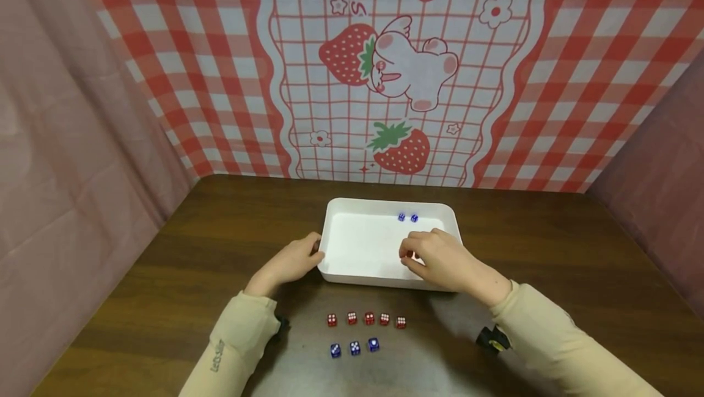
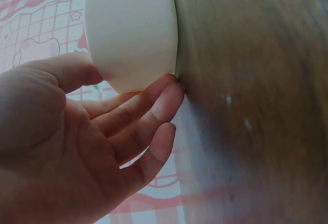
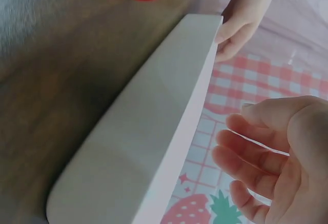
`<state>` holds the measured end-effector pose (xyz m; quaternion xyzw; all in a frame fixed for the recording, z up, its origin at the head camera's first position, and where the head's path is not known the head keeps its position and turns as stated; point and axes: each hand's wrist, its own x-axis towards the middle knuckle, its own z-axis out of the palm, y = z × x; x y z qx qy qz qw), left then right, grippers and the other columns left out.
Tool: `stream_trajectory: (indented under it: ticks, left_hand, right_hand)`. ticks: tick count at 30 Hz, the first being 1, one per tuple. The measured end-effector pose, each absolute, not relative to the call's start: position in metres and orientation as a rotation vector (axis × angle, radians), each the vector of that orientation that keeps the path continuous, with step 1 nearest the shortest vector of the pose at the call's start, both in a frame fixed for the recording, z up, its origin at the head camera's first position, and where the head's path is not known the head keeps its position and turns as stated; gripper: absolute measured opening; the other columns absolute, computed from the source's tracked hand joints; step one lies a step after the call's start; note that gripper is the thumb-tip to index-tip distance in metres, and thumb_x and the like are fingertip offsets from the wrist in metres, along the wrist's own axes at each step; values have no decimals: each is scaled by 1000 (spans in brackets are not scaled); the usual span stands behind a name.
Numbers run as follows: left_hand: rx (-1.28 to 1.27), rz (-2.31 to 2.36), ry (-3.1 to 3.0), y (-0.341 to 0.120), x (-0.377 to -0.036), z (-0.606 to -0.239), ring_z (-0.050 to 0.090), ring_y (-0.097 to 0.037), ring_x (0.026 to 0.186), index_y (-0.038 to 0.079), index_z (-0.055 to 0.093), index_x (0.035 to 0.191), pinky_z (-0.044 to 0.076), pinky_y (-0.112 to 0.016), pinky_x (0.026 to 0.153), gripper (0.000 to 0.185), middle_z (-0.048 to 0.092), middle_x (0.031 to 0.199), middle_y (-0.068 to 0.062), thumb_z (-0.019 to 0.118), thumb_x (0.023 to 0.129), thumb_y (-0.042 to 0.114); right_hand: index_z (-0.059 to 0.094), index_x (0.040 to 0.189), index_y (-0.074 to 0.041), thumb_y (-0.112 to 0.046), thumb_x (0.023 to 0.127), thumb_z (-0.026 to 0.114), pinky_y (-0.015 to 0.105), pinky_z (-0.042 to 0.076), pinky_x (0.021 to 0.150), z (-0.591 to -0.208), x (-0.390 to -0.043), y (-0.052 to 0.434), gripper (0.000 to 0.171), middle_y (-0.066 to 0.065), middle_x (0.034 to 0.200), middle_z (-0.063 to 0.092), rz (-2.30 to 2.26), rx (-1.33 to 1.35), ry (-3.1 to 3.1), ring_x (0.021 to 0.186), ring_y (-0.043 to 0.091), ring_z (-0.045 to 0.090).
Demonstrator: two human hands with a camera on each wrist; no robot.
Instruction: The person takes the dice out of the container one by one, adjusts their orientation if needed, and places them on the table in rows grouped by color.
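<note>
A white rectangular tray [image 1: 357, 244] lies on the table. My left hand [image 1: 294, 259] holds its left end; in the left wrist view the thumb is at the rim and the fingers [image 2: 166, 98] bend against the outer wall. My right hand [image 1: 440, 259] hovers over the tray's right half, its fingers loosely bent. No thing shows between the right fingers [image 3: 241, 160] in the right wrist view. Two blue dice [image 1: 407, 217] sit inside the tray near its back wall. A small reddish patch shows by the right fingers in the head view, too hidden to tell.
Several red dice [image 1: 369, 318] form a row on the wooden table [image 1: 264, 214] in front of the tray. Three blue dice [image 1: 354, 348] lie in a row nearer to me. A checked strawberry cloth [image 1: 385, 110] hangs behind the table, with pink curtains [image 1: 71, 140] at the sides.
</note>
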<state>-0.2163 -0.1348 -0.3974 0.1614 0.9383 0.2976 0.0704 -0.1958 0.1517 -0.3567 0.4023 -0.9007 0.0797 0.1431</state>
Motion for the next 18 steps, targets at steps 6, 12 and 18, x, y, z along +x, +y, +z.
stream_trajectory:
  ticks: [6,12,18]
  left_hand:
    - [493,902,2822,-136,-216,-398,50,-15,73,2,51,111,42,-31,67,24,60,90,-7,52,89,14]
    - [512,916,2812,-136,-216,-398,49,-15,70,3,51,109,40,-30,64,23,58,86,-6,51,89,14]
    - [499,906,2817,-136,-217,-400,49,-15,70,3,51,108,40,-29,65,22,57,85,-5,51,90,15]
  right_hand:
    - [63,78,-18,-17,80,65,33,44,65,-351,-203,153,3,-9,76,58,219,1144,-2604,66,4,54]
    - [64,78,-19,-17,80,66,28,44,62,-347,-211,155,3,-9,75,58,236,1121,-2655,66,5,54]
    - [65,79,-15,-18,82,64,25,45,60,-344,-222,155,4,-8,74,59,295,1091,-2716,66,9,56]
